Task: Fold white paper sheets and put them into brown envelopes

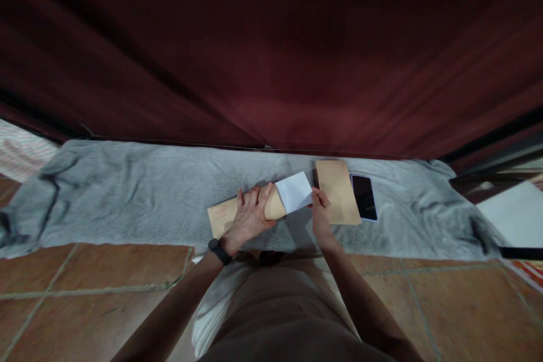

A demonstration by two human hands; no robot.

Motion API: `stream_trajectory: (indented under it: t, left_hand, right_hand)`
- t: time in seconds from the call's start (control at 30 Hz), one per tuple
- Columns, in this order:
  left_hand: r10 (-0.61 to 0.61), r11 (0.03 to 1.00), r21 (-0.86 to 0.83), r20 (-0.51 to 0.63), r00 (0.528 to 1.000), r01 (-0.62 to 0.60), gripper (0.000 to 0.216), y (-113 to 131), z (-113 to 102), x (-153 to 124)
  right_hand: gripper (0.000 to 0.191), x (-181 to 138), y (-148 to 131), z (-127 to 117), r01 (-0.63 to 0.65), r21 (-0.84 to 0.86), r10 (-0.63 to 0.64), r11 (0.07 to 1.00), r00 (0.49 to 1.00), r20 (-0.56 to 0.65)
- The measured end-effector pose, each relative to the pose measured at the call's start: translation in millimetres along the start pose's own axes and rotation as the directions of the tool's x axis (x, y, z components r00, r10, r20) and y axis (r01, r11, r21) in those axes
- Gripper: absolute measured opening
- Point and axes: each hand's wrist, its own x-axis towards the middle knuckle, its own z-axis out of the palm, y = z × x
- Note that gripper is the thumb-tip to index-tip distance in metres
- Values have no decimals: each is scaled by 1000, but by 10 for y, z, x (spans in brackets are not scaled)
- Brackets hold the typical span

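A brown envelope (223, 216) lies on a grey cloth (127, 198) spread over the floor. My left hand (250, 216) rests flat on top of it and holds its right end. A folded white paper (296, 191) sticks out of the envelope's open end. My right hand (321, 207) pinches the lower right corner of that paper. A black band sits on my left wrist (219, 250).
A second brown envelope (337, 189) lies just right of the paper, with a dark phone (363, 197) beside it. A dark red curtain (271, 51) hangs behind the cloth. Brown floor tiles (85, 288) lie in front. A white sheet (515, 216) is at the right edge.
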Motion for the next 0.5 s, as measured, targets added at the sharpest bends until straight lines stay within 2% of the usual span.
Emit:
stream_trajectory:
  t: [0.17, 0.33, 0.5]
  left_hand:
    - [33, 999, 8, -11, 999, -33, 121, 2, 12, 5]
    - [84, 996, 35, -22, 996, -83, 117, 15, 3, 15]
    - [117, 991, 62, -10, 993, -116, 115, 44, -17, 26]
  right_hand:
    - [36, -105, 145, 112, 28, -90, -17, 996, 993, 117]
    - [23, -188, 269, 205, 74, -154, -30, 985, 963, 267]
    - [9, -156, 294, 236, 110, -198, -47, 974, 953, 301]
